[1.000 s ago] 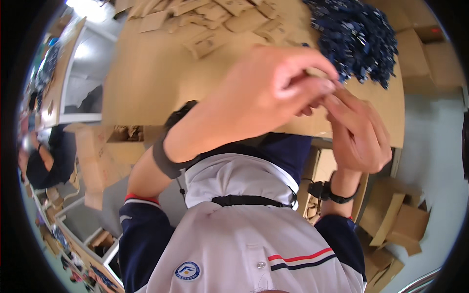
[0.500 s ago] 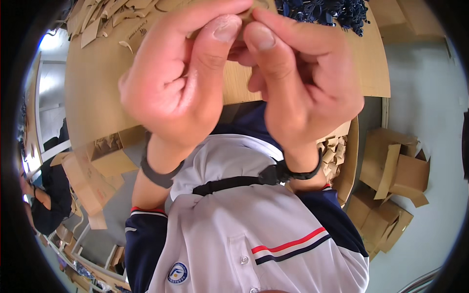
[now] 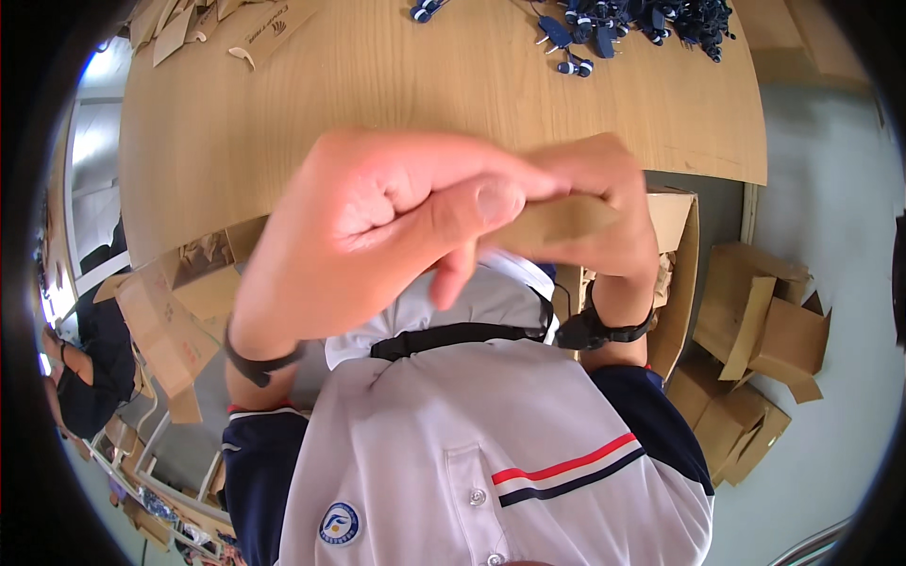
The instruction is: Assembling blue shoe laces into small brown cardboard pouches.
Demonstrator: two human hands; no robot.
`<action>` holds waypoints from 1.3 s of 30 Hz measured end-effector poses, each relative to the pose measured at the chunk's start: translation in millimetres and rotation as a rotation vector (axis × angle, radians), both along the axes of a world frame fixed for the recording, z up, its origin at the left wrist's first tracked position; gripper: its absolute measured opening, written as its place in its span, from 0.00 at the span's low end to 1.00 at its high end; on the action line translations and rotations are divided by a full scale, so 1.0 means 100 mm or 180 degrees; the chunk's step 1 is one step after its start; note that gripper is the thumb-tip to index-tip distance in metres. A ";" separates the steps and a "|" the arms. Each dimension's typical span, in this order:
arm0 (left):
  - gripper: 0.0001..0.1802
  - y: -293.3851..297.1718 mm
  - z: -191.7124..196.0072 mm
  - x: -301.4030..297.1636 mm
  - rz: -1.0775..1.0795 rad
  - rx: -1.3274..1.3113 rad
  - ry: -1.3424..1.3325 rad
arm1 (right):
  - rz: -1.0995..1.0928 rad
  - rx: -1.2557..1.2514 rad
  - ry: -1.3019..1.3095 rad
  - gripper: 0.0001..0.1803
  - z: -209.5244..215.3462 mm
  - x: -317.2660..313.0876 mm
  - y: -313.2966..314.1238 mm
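Observation:
A small brown cardboard piece (image 3: 559, 223) is between my two hands above the table's near edge, blurred by motion. My left hand (image 3: 406, 212) is closed, its thumb and forefinger pinching at the piece's left end. Curled behind the piece, my right hand (image 3: 613, 203) grips its right end; those fingers are smeared and partly hidden. On the table, dark blue earphones (image 3: 604, 24) lie in a tangled heap at the far right, with one small set (image 3: 427, 9) apart from it. Flat brown cardboard sleeves (image 3: 269, 33) are piled at the far left.
The wooden table (image 3: 425, 85) spans the far side. An open carton (image 3: 675, 274) holding folded cardboard pieces stands beside my right arm. More open cartons (image 3: 755, 311) lie on the floor to the right, and another carton (image 3: 179, 321) on the left. A person in dark clothes (image 3: 99, 363) is at far left.
Both hands have come down toward my body and closer together, the right one turning. The cardboard piece shows more clearly between them, and more of the table and earphones is visible.

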State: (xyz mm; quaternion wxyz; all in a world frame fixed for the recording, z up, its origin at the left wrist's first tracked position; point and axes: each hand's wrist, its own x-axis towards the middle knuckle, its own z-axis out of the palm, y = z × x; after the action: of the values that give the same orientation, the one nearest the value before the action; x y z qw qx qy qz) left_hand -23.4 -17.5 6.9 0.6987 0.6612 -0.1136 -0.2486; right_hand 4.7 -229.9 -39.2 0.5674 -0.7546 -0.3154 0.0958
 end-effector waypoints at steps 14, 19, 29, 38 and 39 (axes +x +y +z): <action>0.09 -0.13 -0.38 0.06 0.0691 -0.0018 -0.1769 | 0.1458 0.1368 0.2631 0.18 0.04 -0.03 -0.10; 0.10 -0.35 -0.29 0.15 0.0625 0.1043 -0.3554 | -0.0707 0.2607 0.2653 0.22 -0.03 0.01 0.07; 0.13 -0.62 -0.48 0.16 0.1219 0.0642 -0.2186 | -0.2039 0.1670 0.0994 0.18 0.22 -0.27 0.08; 0.18 -0.94 -0.61 0.17 0.1198 0.0522 -0.2686 | -0.2516 0.1534 -0.0394 0.06 -0.05 -0.33 -0.19; 0.18 -0.95 -0.54 0.13 0.1209 0.0514 -0.2701 | -0.2640 0.1426 -0.0475 0.05 -0.03 -0.37 -0.31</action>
State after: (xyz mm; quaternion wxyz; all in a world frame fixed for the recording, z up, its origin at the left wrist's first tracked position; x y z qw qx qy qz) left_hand -10.2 -112.0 -47.5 0.5700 0.7657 -0.2464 0.1678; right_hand -32.6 -260.9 -41.9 0.6823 -0.6807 -0.0403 -0.2635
